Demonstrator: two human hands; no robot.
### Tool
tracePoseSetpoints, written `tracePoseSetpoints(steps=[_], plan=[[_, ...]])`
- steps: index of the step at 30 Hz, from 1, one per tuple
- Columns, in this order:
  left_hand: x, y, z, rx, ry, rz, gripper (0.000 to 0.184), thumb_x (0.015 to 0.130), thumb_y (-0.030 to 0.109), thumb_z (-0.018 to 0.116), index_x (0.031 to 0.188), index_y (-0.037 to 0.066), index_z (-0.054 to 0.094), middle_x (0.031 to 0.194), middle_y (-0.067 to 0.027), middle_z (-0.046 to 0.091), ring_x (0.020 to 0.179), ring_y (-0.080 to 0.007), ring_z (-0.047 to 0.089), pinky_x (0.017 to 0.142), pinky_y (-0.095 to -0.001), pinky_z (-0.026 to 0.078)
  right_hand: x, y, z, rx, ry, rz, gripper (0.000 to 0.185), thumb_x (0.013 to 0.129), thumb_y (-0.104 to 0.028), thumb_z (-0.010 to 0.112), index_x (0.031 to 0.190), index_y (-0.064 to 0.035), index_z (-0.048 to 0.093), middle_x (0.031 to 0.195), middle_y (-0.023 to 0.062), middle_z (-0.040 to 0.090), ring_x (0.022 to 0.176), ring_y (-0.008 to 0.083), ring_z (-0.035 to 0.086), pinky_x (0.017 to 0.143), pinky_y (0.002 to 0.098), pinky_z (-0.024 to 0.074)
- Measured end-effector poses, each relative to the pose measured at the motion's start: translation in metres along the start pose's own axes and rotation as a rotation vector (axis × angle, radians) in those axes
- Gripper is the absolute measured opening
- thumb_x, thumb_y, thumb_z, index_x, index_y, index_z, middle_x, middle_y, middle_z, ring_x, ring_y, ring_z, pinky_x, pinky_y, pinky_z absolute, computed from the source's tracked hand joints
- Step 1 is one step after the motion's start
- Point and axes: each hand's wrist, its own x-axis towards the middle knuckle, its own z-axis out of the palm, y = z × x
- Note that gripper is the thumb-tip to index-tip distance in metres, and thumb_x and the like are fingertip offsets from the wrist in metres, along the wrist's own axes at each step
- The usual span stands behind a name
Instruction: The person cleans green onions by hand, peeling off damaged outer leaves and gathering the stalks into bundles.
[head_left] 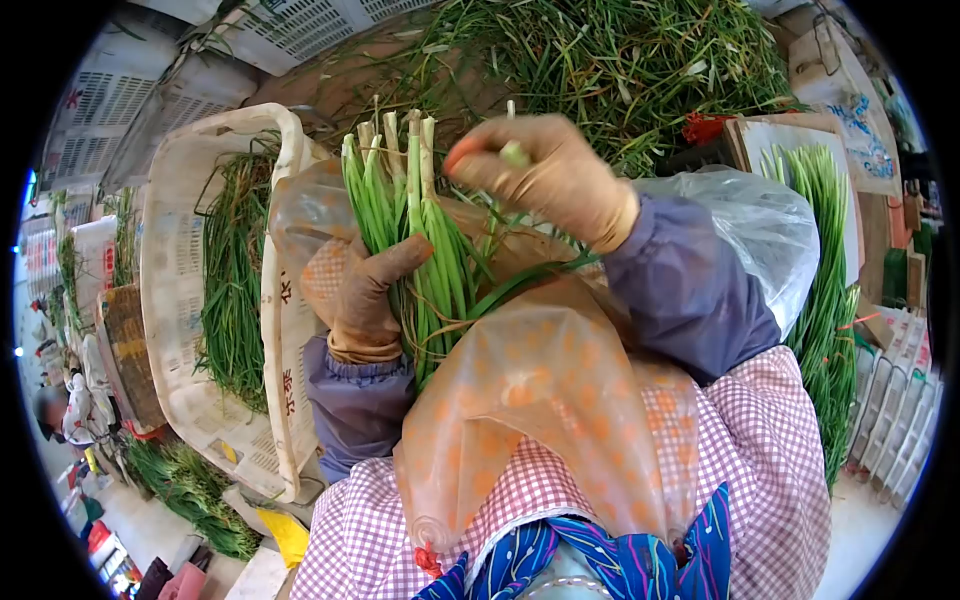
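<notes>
My left hand (375, 290), in a tan work glove, is wrapped round a bunch of green garlic-like stalks (410, 200). Their pale cut ends point up and away from me, and the leaves run down toward my lap. My right hand (545, 175), gloved too and with orange at the fingertip, is raised just right of the stalk ends, apart from them. Motion smears it a little. Its fingers are pinched together, and a short piece of pale green stalk (514, 153) shows between them. Clear plastic with orange spots (540, 390) covers my lap under the bunch.
At the left stands a white plastic crate (285, 390) with long greens (238, 300) inside. A large heap of loose leaves (620, 60) lies ahead. On the right are a clear plastic bag (750, 225) and another green bundle (815, 250). A person (75, 410) is far left.
</notes>
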Motion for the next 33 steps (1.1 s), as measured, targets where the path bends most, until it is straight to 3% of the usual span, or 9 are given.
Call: tracePoseSetpoints(steps=[1, 3, 11, 19, 22, 26, 29, 30, 33], plan=[[-0.001, -0.001, 0.005, -0.010, 0.027, 0.037, 0.040, 0.075, -0.002, 0.062, 0.114, -0.004, 0.052, 0.095, -0.0127, 0.063, 0.076, -0.0228, 0.065, 0.067, -0.0337, 0.056, -0.001, 0.014, 0.012, 0.256, -0.107, 0.091, 0.016, 0.084, -0.016, 0.064, 0.090, -0.0014, 0.062, 0.073, 0.0001, 0.058, 0.063, 0.0064, 0.051, 0.057, 0.0229, 0.0433], [0.000, 0.000, 0.001, 0.019, 0.023, 0.021, 0.041, 0.074, -0.002, 0.062, 0.114, -0.003, 0.052, 0.096, -0.0128, 0.063, 0.078, -0.0227, 0.065, 0.068, -0.0335, 0.056, 0.002, 0.018, 0.020, -0.051, -0.108, -0.059, 0.016, 0.084, -0.017, 0.064, 0.087, -0.0021, 0.061, 0.072, 0.0000, 0.057, 0.062, 0.0046, 0.050, 0.054, 0.0207, 0.0405], [0.001, -0.001, -0.002, 0.163, 0.057, 0.067, 0.041, 0.074, -0.001, 0.065, 0.113, -0.001, 0.054, 0.097, -0.0119, 0.064, 0.081, -0.0217, 0.065, 0.071, -0.0324, 0.055, -0.001, 0.024, 0.006, 0.056, -0.228, -0.015, 0.012, 0.081, -0.014, 0.065, 0.083, -0.0024, 0.061, 0.063, 0.0003, 0.057, 0.056, 0.0064, 0.050, 0.049, 0.0261, 0.0403], [0.003, -0.003, 0.007, 0.163, 0.039, 0.053, 0.038, 0.074, 0.001, 0.065, 0.111, -0.002, 0.054, 0.092, -0.0115, 0.064, 0.076, -0.0220, 0.065, 0.068, -0.0335, 0.056, -0.004, 0.021, 0.017, -0.906, 0.161, -0.438, 0.012, 0.064, -0.014, 0.065, 0.071, -0.0125, 0.055, 0.063, 0.0050, 0.058, 0.057, 0.0294, 0.057, 0.052, 0.0348, 0.0466], [0.001, -0.002, -0.007, 0.103, 0.019, -0.046, 0.035, 0.074, 0.001, 0.064, 0.108, -0.002, 0.055, 0.091, -0.0117, 0.064, 0.075, -0.0222, 0.065, 0.066, -0.0342, 0.056, 0.015, 0.023, -0.018, -1.033, 0.401, -0.520, 0.014, 0.064, -0.015, 0.068, 0.074, -0.0134, 0.058, 0.064, 0.0037, 0.060, 0.060, 0.0233, 0.062, 0.053, 0.0338, 0.0493], [0.002, -0.001, -0.019, -0.024, 0.043, -0.075, 0.034, 0.074, 0.001, 0.064, 0.107, -0.002, 0.055, 0.090, -0.0123, 0.064, 0.073, -0.0224, 0.065, 0.064, -0.0343, 0.057, 0.044, 0.036, -0.127, -1.251, 0.636, 0.110, 0.020, 0.082, -0.024, 0.062, 0.099, -0.0132, 0.063, 0.088, 0.0137, 0.065, 0.080, 0.0317, 0.063, 0.068, 0.0409, 0.0504], [0.003, -0.001, -0.018, 0.034, 0.012, -0.067, 0.032, 0.074, 0.001, 0.063, 0.105, -0.002, 0.056, 0.090, -0.0133, 0.064, 0.072, -0.0225, 0.065, 0.064, -0.0345, 0.056, 0.031, 0.043, -0.099, -0.572, 0.464, -0.279, 0.024, 0.085, -0.022, 0.062, 0.106, -0.0099, 0.062, 0.088, 0.0024, 0.065, 0.074, 0.0124, 0.060, 0.064, 0.0270, 0.0480], [0.002, 0.002, -0.009, 0.025, -0.013, -0.083, 0.033, 0.074, 0.001, 0.063, 0.106, -0.002, 0.056, 0.090, -0.0132, 0.064, 0.073, -0.0227, 0.065, 0.063, -0.0345, 0.056, 0.014, 0.017, -0.066, -0.212, 0.220, -0.131, 0.023, 0.085, -0.021, 0.064, 0.105, -0.0099, 0.064, 0.086, -0.0037, 0.061, 0.072, 0.0048, 0.052, 0.062, 0.0202, 0.0439], [0.004, -0.001, -0.002, 0.079, -0.009, -0.114, 0.040, 0.075, 0.004, 0.062, 0.113, -0.003, 0.052, 0.091, -0.0165, 0.063, 0.077, -0.0279, 0.065, 0.067, -0.0396, 0.056, 0.005, 0.011, -0.011, 0.253, -0.096, 0.117, 0.022, 0.083, -0.016, 0.065, 0.100, -0.0024, 0.063, 0.077, -0.0011, 0.059, 0.066, 0.0064, 0.051, 0.059, 0.0204, 0.0422]])
